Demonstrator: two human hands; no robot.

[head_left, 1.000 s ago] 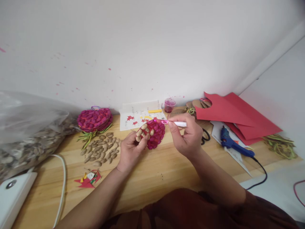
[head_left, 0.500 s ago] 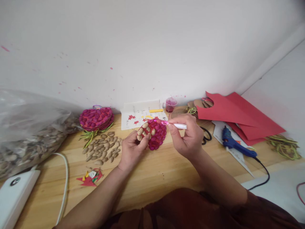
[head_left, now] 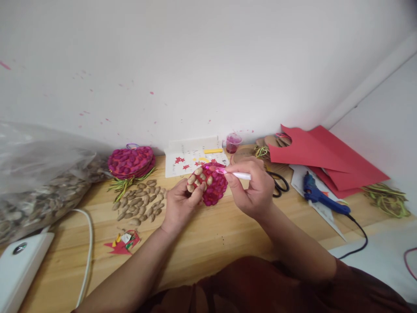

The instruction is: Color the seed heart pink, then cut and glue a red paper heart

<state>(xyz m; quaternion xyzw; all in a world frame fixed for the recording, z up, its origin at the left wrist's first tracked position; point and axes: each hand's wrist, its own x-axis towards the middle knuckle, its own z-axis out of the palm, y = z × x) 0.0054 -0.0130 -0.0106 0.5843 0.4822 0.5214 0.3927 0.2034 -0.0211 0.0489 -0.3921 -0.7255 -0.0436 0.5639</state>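
Note:
A round red piece covered with peanut shells (head_left: 215,189) is held up over the table; most shells are magenta, while those at its left side are bare tan. My left hand (head_left: 182,201) is closed on that left edge, thumb on the front. Between the thumb and fingers of my right hand (head_left: 252,187) is a paintbrush (head_left: 241,175) with a white handle. Its pink-wet tip touches the upper part of the shell-covered piece. Behind stands a clear plastic cup (head_left: 233,143) with magenta paint in it.
Loose peanut shells (head_left: 140,202) lie left, near a stack of finished magenta pieces (head_left: 130,163) and a plastic bag of shells (head_left: 48,187). To the right are scissors (head_left: 278,183), a blue glue gun (head_left: 322,198) with a cord, and red paper (head_left: 325,158). A white power strip (head_left: 26,269) sits front left.
My right hand has moved slightly left, carrying the brush tip from the piece's upper right edge further in toward the bare shells. My left hand and the piece stay put.

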